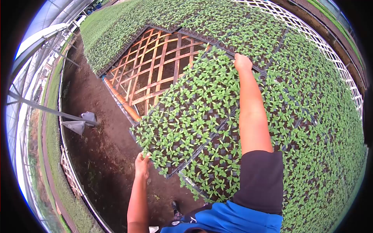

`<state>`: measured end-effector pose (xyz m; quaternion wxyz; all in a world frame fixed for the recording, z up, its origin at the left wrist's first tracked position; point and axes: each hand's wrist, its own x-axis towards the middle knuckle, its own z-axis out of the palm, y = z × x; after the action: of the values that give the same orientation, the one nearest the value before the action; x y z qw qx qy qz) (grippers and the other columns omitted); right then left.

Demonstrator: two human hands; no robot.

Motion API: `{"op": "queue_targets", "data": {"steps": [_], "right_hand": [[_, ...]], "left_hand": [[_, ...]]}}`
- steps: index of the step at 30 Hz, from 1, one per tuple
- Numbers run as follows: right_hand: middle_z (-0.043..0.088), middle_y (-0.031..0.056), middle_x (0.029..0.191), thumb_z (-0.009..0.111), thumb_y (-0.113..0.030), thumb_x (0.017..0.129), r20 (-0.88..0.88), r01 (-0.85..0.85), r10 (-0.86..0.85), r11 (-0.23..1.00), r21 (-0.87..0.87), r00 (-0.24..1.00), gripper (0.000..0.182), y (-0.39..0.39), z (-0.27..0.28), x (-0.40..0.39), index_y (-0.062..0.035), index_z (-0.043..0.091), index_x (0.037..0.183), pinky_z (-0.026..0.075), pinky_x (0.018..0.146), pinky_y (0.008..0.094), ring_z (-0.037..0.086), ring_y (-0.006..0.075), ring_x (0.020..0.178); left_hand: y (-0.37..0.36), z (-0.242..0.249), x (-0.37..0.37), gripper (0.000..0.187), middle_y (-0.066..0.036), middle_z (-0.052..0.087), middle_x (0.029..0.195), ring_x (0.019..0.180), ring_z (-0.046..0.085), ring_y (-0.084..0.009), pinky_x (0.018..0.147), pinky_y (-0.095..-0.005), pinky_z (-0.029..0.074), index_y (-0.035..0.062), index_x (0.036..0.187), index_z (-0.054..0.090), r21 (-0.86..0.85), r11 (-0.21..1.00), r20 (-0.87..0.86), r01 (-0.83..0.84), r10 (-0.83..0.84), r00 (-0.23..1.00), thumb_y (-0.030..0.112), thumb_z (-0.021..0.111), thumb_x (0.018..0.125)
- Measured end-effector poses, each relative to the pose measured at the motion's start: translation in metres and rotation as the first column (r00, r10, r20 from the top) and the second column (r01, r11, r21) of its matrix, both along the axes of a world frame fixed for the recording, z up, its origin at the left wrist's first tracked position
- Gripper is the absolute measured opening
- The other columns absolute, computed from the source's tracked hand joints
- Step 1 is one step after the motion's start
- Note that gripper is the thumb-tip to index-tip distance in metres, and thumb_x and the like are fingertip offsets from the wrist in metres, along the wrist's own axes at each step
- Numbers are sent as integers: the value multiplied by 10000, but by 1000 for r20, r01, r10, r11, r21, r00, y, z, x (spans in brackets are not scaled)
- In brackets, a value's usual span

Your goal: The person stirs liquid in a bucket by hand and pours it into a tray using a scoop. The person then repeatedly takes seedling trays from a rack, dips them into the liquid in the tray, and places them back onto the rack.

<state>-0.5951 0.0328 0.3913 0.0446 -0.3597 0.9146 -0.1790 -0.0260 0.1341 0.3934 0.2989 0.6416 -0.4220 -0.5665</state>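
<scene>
A dark seedling tray [185, 113], full of small green plants, lies at a slant between my two hands. My left hand [142, 164] grips its near left end, thumb up by the leaves and fingers curled at the edge. Across the bench, my right hand [243, 62] is closed at the tray's far end, its fingertips hidden behind the hand. The tray overlaps part of an open wooden lattice [155, 64] and lies beside another planted tray [221, 155].
Seedling trays [318, 128] cover the bench to the right and beyond the lattice. An orange pole [123, 101] edges the lattice. Left of it runs a dirt path [101, 143] with grey bags [79, 123] and a metal post brace [50, 108]. A shoe [175, 206] shows below.
</scene>
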Motion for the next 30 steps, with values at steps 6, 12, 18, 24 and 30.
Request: {"op": "queue_targets", "data": {"steps": [6,12,18,24,30], "right_hand": [[550,71,1064,531,-220,782,-99,95,-102,993,-68,990,306,11,-9,-7,-194,527,1087,382,825,450,514,259,1002],[473,30,1142,546,-263,776,-146,84,-136,945,-316,980,311,49,50,20,-226,538,1084,365,848,436,448,218,1064],[465,48,1141,557,-250,782,-172,-114,64,946,-304,983,288,81,100,122,-195,548,1065,388,835,385,474,226,1037],[459,118,1152,544,-181,811,-182,-467,435,752,-465,882,274,157,107,346,-103,552,1073,388,860,320,469,233,1051],[521,122,1041,584,-170,774,359,-379,581,782,-495,730,243,211,29,611,-48,586,984,420,801,291,499,210,976]], "left_hand": [[-5,1,-15,66,73,522,733,639,446,-33,561,-204,366,139,808,518,24,1000,-1,-11,11,1000,129,582,796],[-11,-7,-13,101,56,505,724,637,439,-44,553,-202,364,124,761,504,-7,1000,-28,10,-10,1000,142,603,775],[-18,-39,-13,209,21,466,665,617,433,-80,574,-228,389,87,652,460,-128,974,-33,185,-190,981,160,633,744],[8,-43,47,244,-50,582,813,756,543,-156,651,-298,430,32,901,594,-213,945,-232,247,-294,927,211,631,739],[81,-95,325,350,-82,563,973,905,525,-165,809,-297,414,-8,1004,552,-107,782,-12,614,-619,786,277,574,802]]}}
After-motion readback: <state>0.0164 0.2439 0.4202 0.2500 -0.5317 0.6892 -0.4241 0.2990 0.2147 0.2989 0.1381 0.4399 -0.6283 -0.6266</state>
